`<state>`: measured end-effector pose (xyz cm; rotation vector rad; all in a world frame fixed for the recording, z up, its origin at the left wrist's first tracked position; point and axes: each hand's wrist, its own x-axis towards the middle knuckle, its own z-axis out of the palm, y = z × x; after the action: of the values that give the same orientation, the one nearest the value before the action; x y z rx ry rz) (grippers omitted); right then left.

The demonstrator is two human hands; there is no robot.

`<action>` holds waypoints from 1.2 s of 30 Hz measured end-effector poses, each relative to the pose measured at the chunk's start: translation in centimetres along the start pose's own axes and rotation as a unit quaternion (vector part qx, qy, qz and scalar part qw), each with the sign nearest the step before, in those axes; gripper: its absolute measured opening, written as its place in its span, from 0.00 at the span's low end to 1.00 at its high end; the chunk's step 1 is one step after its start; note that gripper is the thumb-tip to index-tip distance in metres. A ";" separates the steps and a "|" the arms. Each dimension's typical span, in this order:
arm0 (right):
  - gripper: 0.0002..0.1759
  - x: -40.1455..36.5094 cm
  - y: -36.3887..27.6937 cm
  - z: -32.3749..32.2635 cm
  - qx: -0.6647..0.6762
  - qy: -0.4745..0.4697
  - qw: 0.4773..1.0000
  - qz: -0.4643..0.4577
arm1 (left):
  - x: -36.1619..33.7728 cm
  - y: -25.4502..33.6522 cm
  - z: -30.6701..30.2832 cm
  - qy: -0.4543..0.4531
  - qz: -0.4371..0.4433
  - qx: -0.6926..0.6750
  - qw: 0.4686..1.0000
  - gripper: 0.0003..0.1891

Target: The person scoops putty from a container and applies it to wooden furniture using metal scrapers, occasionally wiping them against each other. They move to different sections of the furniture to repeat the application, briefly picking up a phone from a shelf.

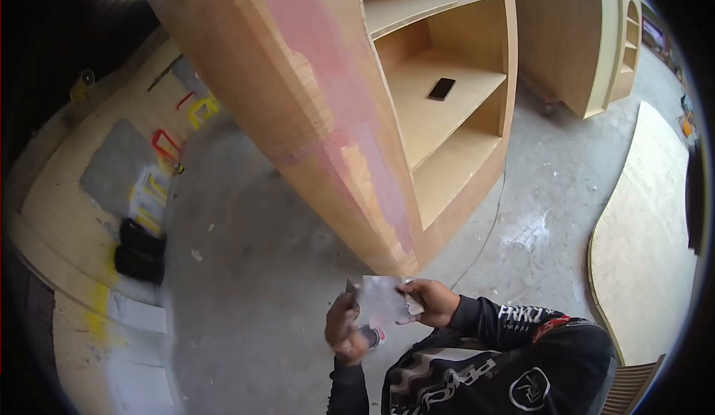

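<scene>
fig. 1. both hands hold a grey sheet [381, 296], probably abrasive paper, at chest height above the concrete floor [253, 266]. the left hand [346, 333] is closed on the sheet's lower left corner. its fingers also curl around a small object with a red-and-white end [375, 334], too blurred to identify. the right hand [432, 303] pinches the sheet's right edge between thumb and fingers. the sheet spans the gap between the two hands and touches nothing else.

ahead of and above the hands stands a plywood shelf cabinet [447, 169]. its side panel bears a long pink filler patch [335, 94] that runs down toward the lower corner nearest the hands. a dark phone [442, 89] lies on one shelf, well beyond the right hand. to the right of the right hand, a curved plywood panel [648, 251] lies on the floor.

progress, as judged: the filler appears already spread on the side panel. the sheet is only being readied in the hands and is apart from the cabinet, so the patched surface is not being worked.
</scene>
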<state>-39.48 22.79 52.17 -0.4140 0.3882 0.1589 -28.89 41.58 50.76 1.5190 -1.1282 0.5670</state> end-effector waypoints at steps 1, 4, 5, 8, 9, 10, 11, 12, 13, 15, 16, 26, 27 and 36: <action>0.18 0.1 -0.6 -0.3 0.029 -0.104 0.994 0.017 | 0.6 -0.1 0.8 -0.045 0.085 0.049 0.994 0.17; 0.17 1.6 -5.5 -0.1 0.093 -0.142 0.984 -0.059 | 1.4 -0.4 1.2 -0.185 0.039 0.178 0.966 0.21; 0.18 2.2 -8.0 0.0 0.021 -0.154 0.977 -0.149 | 0.3 -1.2 1.4 -0.196 0.016 0.171 0.965 0.20; 0.21 3.4 -16.5 3.2 -0.335 -0.017 0.812 -0.477 | -1.7 -1.2 2.9 -0.194 -0.101 0.093 0.971 0.19; 0.23 3.5 -19.3 5.1 -0.453 0.009 0.669 -0.589 | -2.3 -1.0 3.3 -0.198 -0.133 0.086 0.967 0.17; 0.26 3.6 -21.9 7.3 -0.548 0.032 0.493 -0.675 | -2.9 -1.1 3.8 -0.182 -0.164 0.070 0.967 0.17; 0.27 3.8 -24.2 9.4 -0.585 0.042 0.408 -0.700 | -3.6 -1.0 4.2 -0.165 -0.193 0.056 0.966 0.17; 0.28 4.0 -26.0 11.1 -0.617 0.052 0.318 -0.718 | -4.1 -0.8 4.6 -0.148 -0.222 0.041 0.963 0.17; 0.29 4.3 -27.5 12.8 -0.644 0.097 0.248 -0.717 | -4.3 -0.5 5.0 -0.129 -0.239 0.026 0.962 0.17; 0.29 5.1 -29.2 15.0 -0.665 0.141 0.142 -0.719 | -4.4 0.0 5.6 -0.122 -0.263 0.030 0.957 0.17; 0.29 5.6 -29.8 15.8 -0.663 0.140 0.110 -0.727 | -4.4 0.3 5.8 -0.117 -0.275 0.031 0.954 0.17; 0.30 9.3 -27.2 9.8 -0.721 0.156 0.103 -0.667 | -6.4 1.8 5.8 -0.090 -0.326 0.057 0.939 0.16; 0.29 8.6 -27.7 10.1 -0.724 0.144 0.117 -0.665 | -6.4 1.6 5.7 -0.085 -0.336 0.050 0.937 0.16; 0.31 6.5 -31.1 16.3 -0.686 0.115 0.042 -0.718 | -5.5 1.6 7.2 -0.099 -0.379 0.010 0.920 0.16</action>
<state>-20.96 2.03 74.55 -2.6594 -0.2706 -1.8887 -34.22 36.88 44.97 1.8998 -0.5880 -0.1120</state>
